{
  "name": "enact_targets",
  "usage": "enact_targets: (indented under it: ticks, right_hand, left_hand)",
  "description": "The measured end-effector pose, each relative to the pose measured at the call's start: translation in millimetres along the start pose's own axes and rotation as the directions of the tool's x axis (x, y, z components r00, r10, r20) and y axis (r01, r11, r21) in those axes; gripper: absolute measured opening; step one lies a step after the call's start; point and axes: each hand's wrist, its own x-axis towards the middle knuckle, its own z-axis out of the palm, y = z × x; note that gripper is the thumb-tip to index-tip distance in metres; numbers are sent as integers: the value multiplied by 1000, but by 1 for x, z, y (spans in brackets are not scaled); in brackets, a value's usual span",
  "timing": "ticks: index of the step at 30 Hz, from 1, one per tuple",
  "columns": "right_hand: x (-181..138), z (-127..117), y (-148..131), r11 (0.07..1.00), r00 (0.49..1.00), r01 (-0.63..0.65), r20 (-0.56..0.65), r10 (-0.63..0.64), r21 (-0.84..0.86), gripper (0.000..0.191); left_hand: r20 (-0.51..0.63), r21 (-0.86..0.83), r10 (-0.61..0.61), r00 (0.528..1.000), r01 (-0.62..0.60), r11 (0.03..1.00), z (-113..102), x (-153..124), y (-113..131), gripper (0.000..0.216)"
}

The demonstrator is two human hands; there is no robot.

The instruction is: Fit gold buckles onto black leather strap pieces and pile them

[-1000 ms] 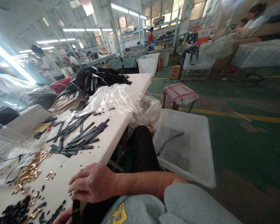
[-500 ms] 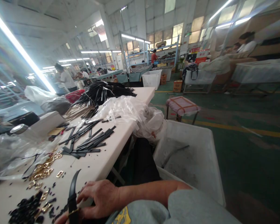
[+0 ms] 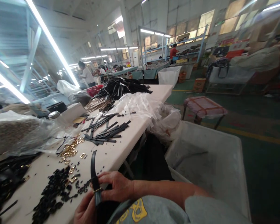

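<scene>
A black leather strap [image 3: 93, 165] with a gold buckle [image 3: 97, 190] stands up at the table's near edge, its free end curving upward. My right hand [image 3: 118, 186] pinches it from the right, fingers at a black loop by the buckle. Lower down, my left hand [image 3: 86, 207] grips the strap from the left, partly cut off by the frame's bottom edge. Just left of the hands lies a heap of small black loops [image 3: 53, 189]. Beyond it are loose gold buckles [image 3: 71, 149], and farther along several flat black strips [image 3: 112, 132].
A bundle of black straps [image 3: 123, 87] and crumpled clear plastic [image 3: 135, 104] lie farther up the white table [image 3: 121, 155]. A white bin [image 3: 242, 174] stands close on my right, with a pink-covered stool [image 3: 204, 107] behind it. More black straps [image 3: 7, 177] lie at left.
The view has turned left, so everything sits farther right in it. More of my left hand shows. Both hands keep hold of the strap.
</scene>
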Motion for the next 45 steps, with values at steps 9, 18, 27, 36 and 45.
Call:
enact_targets:
  ticks: [9, 18, 27, 36, 45]
  right_hand:
    - [-2, 3, 2, 865, 959, -283, 110, 261, 415, 51]
    - [2, 17, 16, 746, 923, -372, 133, 361, 552, 50]
    - [3, 18, 14, 831, 925, -351, 20, 380, 431, 40]
    - [6, 8, 4, 788, 759, -581, 484, 435, 202, 27]
    - [2, 12, 9, 668, 607, -725, 612, 508, 165, 22]
  left_hand:
    - [42, -241, -81, 996, 89, 967, 10, 0, -11, 37]
    - [131, -214, -76, 988, 103, 971, -4, 5, -33, 27]
    - [150, -40, -20, 988, 26, 999, -15, 6, -33, 26]
    - [327, -83, -34, 944, 65, 994, -54, 0, -14, 43]
    - [464, -34, -86, 881, 115, 993, -61, -1, -6, 27]
